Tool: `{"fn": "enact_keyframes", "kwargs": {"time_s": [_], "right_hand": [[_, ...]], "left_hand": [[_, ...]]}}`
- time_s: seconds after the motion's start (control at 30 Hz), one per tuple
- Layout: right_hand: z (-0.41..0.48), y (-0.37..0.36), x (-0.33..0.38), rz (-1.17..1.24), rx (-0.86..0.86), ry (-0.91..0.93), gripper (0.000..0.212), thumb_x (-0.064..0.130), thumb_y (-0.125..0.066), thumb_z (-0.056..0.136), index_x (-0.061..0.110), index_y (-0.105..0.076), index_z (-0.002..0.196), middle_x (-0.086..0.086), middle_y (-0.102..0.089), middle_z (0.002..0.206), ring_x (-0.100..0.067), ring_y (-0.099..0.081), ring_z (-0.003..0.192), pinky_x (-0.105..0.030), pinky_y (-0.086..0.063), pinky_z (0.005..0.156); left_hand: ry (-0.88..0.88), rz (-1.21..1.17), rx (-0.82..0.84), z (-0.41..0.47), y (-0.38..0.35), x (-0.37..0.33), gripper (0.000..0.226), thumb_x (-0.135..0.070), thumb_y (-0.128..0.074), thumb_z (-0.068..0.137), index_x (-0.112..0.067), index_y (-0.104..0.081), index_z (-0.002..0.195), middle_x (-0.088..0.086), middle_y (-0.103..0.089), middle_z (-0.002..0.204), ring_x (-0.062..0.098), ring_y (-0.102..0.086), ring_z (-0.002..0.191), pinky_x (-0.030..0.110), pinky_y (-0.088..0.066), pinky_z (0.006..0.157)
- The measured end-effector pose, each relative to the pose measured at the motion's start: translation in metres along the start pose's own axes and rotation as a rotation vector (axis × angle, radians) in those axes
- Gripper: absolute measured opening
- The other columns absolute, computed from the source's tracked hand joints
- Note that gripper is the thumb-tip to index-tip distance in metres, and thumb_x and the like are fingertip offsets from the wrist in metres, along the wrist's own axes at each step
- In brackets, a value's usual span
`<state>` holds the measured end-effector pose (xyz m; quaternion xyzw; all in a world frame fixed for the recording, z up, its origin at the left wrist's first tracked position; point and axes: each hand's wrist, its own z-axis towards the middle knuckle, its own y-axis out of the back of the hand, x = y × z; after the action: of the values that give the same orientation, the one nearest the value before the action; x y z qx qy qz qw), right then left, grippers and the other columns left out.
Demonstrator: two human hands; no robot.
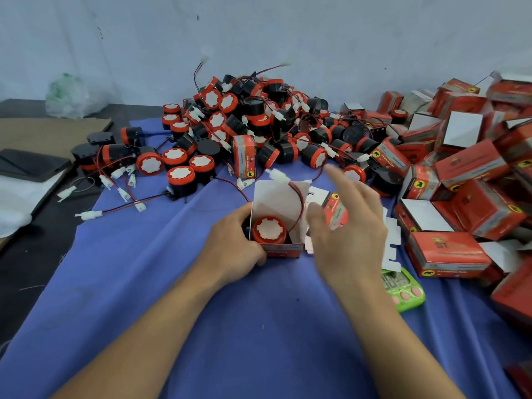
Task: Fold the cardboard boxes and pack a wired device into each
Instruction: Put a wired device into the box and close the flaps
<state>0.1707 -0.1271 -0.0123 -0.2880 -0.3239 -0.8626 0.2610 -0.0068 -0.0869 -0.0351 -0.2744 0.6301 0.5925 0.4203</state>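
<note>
On the worktop's point(43, 254) blue cloth point(201, 312), open room lies between my forearms; a device pile point(244, 125) crowds the far edge and folded boxes point(460, 168) the right. My left hand point(233, 246) grips the open box point(283, 250) by its left side, fingers curled round it. My right hand point(348, 234) hovers just right of it, fingers spread, holding nothing. Inside the box sits a device point(269, 230), red face up, its wire point(300, 197) arching over the flap point(276, 197).

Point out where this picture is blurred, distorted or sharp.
Head view: the right hand is smeared by motion blur; the left hand and the open box it holds are sharp; wide-angle distortion skews the box pile at the right edge; lighting is soft and even, without glare.
</note>
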Motion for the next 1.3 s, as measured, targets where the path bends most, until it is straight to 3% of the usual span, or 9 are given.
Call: {"fn": "enact_keyframes", "kwargs": {"time_s": [0.07,0.17,0.3,0.43,0.6,0.8,0.97,1.1,1.3], "right_hand": [[0.004,0.002,-0.004,-0.022,0.016,-0.041,0.051,0.027,-0.069,0.090,0.035,-0.055,0.139,0.024,-0.063,0.099,-0.004,-0.043,0.106,-0.005,-0.026,0.088],[0.003,-0.001,-0.001,-0.070,0.069,0.009,0.024,0.038,-0.068,0.087,0.032,-0.060,0.109,0.009,-0.056,0.067,-0.019,-0.044,0.086,-0.014,-0.029,0.075],[0.004,-0.010,0.006,-0.145,0.151,0.035,0.037,0.057,-0.061,0.081,0.036,-0.059,0.111,0.012,-0.046,0.067,-0.020,-0.042,0.080,-0.023,-0.023,0.073],[0.002,-0.014,0.014,-0.194,0.135,0.180,0.015,0.033,-0.080,0.083,0.026,-0.072,0.093,0.018,-0.051,0.071,-0.022,-0.052,0.082,-0.030,-0.032,0.082],[-0.002,-0.013,0.020,-0.160,0.103,0.312,0.009,0.029,-0.081,0.078,0.022,-0.075,0.078,0.013,-0.071,0.077,-0.019,-0.060,0.079,-0.028,-0.031,0.087],[-0.009,-0.001,0.023,-0.040,0.171,0.180,0.043,0.056,-0.051,0.089,0.025,-0.041,0.061,0.006,-0.036,0.052,-0.013,-0.034,0.053,-0.023,-0.023,0.052],[-0.002,0.006,0.009,0.102,0.200,-0.014,0.028,0.035,-0.030,0.091,0.023,-0.042,0.068,0.001,-0.044,0.054,-0.015,-0.041,0.052,-0.036,-0.032,0.048],[0.002,0.007,0.007,0.160,0.167,-0.118,0.012,0.020,-0.036,0.091,0.025,-0.045,0.085,-0.005,-0.058,0.060,-0.027,-0.054,0.057,-0.046,-0.044,0.052],[0.004,0.009,0.001,0.133,0.180,-0.175,0.021,0.019,-0.067,0.095,0.027,-0.055,0.080,0.004,-0.067,0.068,-0.015,-0.060,0.063,-0.027,-0.043,0.055]], "left_hand": [[0.001,-0.002,0.012,-0.001,0.000,-0.001,0.052,-0.016,-0.065,0.044,-0.041,-0.061,0.089,-0.031,-0.067,0.088,-0.006,-0.061,0.081,0.009,-0.041,0.053],[0.023,0.018,0.020,-0.001,-0.002,-0.002,0.053,-0.018,-0.065,0.045,-0.040,-0.061,0.093,-0.029,-0.067,0.091,-0.006,-0.061,0.083,0.014,-0.043,0.055],[0.002,0.033,0.030,-0.003,-0.003,-0.002,0.057,-0.018,-0.067,0.046,-0.039,-0.063,0.099,-0.023,-0.070,0.092,-0.001,-0.063,0.083,0.025,-0.054,0.059],[-0.029,0.069,0.062,-0.005,-0.002,-0.002,0.050,-0.017,-0.067,0.045,-0.036,-0.064,0.092,-0.018,-0.070,0.085,0.008,-0.064,0.074,0.033,-0.053,0.056],[-0.006,0.101,0.082,-0.005,-0.005,-0.001,0.043,-0.019,-0.067,0.044,-0.035,-0.064,0.084,-0.015,-0.070,0.080,0.008,-0.063,0.070,0.038,-0.053,0.058],[-0.003,0.085,0.091,-0.006,-0.006,-0.002,0.055,-0.019,-0.068,0.046,-0.051,-0.061,0.090,-0.023,-0.070,0.082,0.003,-0.065,0.071,0.029,-0.051,0.051],[0.008,0.066,0.091,-0.007,-0.006,-0.003,0.058,-0.019,-0.069,0.045,-0.047,-0.062,0.095,-0.021,-0.072,0.086,0.003,-0.065,0.075,0.033,-0.057,0.058],[0.000,0.071,0.102,-0.008,-0.005,-0.005,0.059,-0.021,-0.070,0.045,-0.050,-0.061,0.096,-0.022,-0.072,0.087,0.002,-0.065,0.075,0.021,-0.052,0.053],[-0.020,0.083,0.083,-0.008,-0.007,-0.004,0.059,-0.020,-0.072,0.050,-0.050,-0.058,0.099,-0.034,-0.065,0.094,-0.007,-0.061,0.085,0.013,-0.048,0.055]]}}
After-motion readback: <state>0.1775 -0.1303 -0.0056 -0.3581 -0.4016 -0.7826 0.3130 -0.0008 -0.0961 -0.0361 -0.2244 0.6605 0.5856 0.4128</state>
